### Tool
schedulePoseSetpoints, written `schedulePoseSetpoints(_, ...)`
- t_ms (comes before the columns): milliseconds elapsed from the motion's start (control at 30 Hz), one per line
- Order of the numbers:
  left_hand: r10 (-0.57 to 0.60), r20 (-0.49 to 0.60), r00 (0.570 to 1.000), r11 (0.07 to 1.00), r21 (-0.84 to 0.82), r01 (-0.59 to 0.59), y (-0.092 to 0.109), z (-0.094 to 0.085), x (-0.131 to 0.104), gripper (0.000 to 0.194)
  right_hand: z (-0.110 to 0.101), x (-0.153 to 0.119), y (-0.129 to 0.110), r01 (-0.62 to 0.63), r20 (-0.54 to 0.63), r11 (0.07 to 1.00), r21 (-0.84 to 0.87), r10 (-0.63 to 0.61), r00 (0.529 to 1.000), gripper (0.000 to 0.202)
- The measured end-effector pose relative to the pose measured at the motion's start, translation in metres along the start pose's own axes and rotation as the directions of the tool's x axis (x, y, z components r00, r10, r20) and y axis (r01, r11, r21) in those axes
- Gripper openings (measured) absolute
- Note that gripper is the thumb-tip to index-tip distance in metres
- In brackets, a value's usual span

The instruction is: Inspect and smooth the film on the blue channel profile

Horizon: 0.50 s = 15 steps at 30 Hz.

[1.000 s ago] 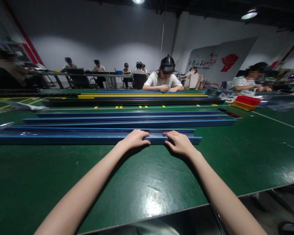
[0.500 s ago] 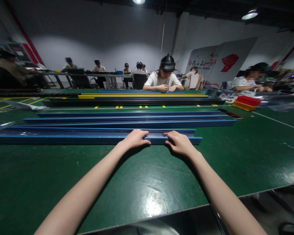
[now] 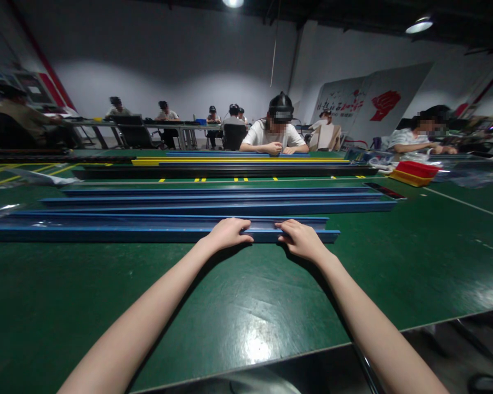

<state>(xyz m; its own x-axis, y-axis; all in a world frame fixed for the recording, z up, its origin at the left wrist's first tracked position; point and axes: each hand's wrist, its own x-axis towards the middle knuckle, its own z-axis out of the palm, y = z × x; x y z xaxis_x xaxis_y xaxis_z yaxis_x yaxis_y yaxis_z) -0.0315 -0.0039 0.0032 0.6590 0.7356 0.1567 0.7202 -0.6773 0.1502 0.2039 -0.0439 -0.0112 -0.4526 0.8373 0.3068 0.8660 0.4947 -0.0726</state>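
Observation:
A long blue channel strip (image 3: pixel 119 234) with raised side walls lies across the table in front of me. My left hand (image 3: pixel 229 232) grips its near wall, fingertips inside the channel and thumb on the outer face. A short way to the right, my right hand (image 3: pixel 299 236) pinches the same wall in the same manner, close to the strip's right end. Between the two hands a stretch of the wall and channel floor shows. Just beyond lie more blue channel strips (image 3: pixel 271 208), roughly parallel to the one I hold.
Past the blue strips lie a black strip (image 3: pixel 230 172) and a yellow strip (image 3: pixel 238 160). A red tray (image 3: pixel 416 169) and a dark flat phone-like object (image 3: pixel 384 190) sit at the right. Across the green table (image 3: pixel 394 262) a person (image 3: pixel 271 134) works. The table's near edge slants below my forearms.
Hardly anything differs. Both hands keep their place on the blue channel strip, and the strip lies where it was.

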Motion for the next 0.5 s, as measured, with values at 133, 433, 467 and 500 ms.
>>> schedulePoseSetpoints(133,0.02,-0.008,1.0,1.0,-0.015,-0.02,-0.0016,0.0025,-0.0007,0.024,0.0002,-0.0004,0.0003,-0.005,0.005,1.0,-0.004,0.005,1.0,0.03)
schedulePoseSetpoints(433,0.077,-0.044,0.996,0.992,-0.092,-0.081,-0.0046,0.0059,-0.0024,0.039,-0.0022,-0.0022,-0.0007,-0.017,-0.006,0.997,-0.079,0.017,1.0,0.031)
schedulePoseSetpoints(467,0.078,-0.045,0.996,0.992,-0.095,-0.082,-0.004,0.0057,-0.003,0.04,-0.0033,-0.0027,-0.0012,-0.018,-0.01,0.996,-0.083,0.017,1.0,0.031)
schedulePoseSetpoints(500,0.077,-0.044,0.996,0.992,-0.097,-0.081,-0.0033,0.0054,-0.0037,0.041,-0.0045,-0.0033,-0.0017,-0.019,-0.014,0.996,-0.086,0.018,1.0,0.032)
